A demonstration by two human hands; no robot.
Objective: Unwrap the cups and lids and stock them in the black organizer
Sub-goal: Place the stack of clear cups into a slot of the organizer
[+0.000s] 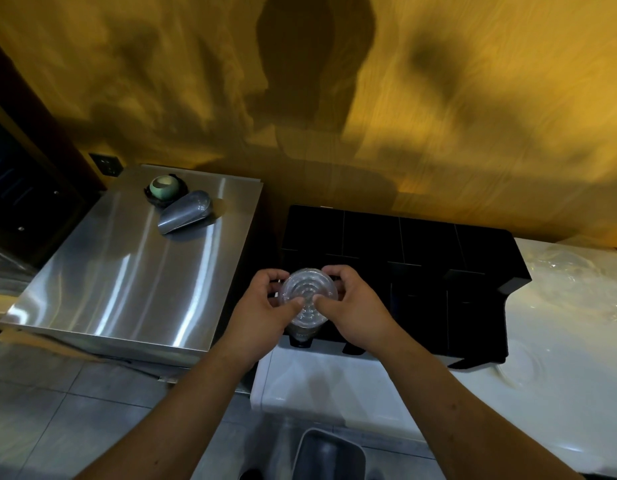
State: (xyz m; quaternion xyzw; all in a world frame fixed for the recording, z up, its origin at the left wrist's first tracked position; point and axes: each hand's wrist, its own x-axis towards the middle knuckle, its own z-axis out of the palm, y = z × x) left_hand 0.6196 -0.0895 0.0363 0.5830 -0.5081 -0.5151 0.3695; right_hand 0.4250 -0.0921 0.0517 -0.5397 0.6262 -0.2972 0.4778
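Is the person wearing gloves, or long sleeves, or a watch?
No. The left hand and right hand have no gloves, and no rings show. The left arm and right arm are uncovered too: no sleeve comes into view, and neither wrist has a watch or a band.
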